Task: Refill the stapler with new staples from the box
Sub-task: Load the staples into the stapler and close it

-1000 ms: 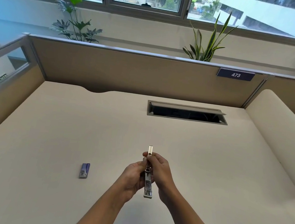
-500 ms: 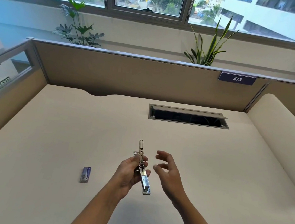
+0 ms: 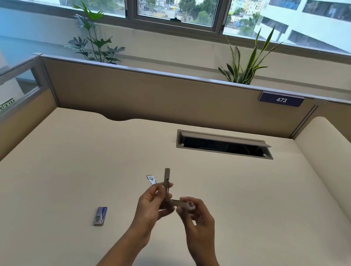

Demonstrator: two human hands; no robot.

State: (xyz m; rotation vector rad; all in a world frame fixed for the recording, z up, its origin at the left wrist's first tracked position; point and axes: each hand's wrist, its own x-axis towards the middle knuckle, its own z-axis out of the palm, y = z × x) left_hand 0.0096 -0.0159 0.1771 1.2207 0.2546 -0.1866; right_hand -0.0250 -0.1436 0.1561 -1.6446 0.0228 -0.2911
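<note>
Head view: staple box (image 3: 100,216) lies flat on the tabletop (image 3: 271,209), lower left of centre, well apart from both hands. Blue-purple sleeve with grey showing at its near end; I can't tell from here whether that's staples. The other container is the cable well (image 3: 223,144), recessed in the tabletop at upper right of centre. Its flap is tipped up, the inside is dark, and I can't read the contents.

Stapler (image 3: 166,176) is held above the tabletop just below frame centre, hinged open. One arm stands upright and a second runs out horizontally to the right. A short silver piece sticks out up-left; it's blurred, so I can't say which part it is.

Left grip (image 3: 151,204) is curled round the spot where the arms meet. Right grip (image 3: 198,220) has its fingers curled, pinching the far end of the horizontal arm. There's motion blur there, so the exact contact isn't clear.

Versus 0.5 s ago:
- Right grip was spread open and clear of the stapler, off to its right. Now it's on it.
- Stapler was one near-straight line, top up and base pointing at me, held by the left grip only. Now the lower arm points right.
- Box is in the same spot.
- Cable well flap is unchanged.
</note>
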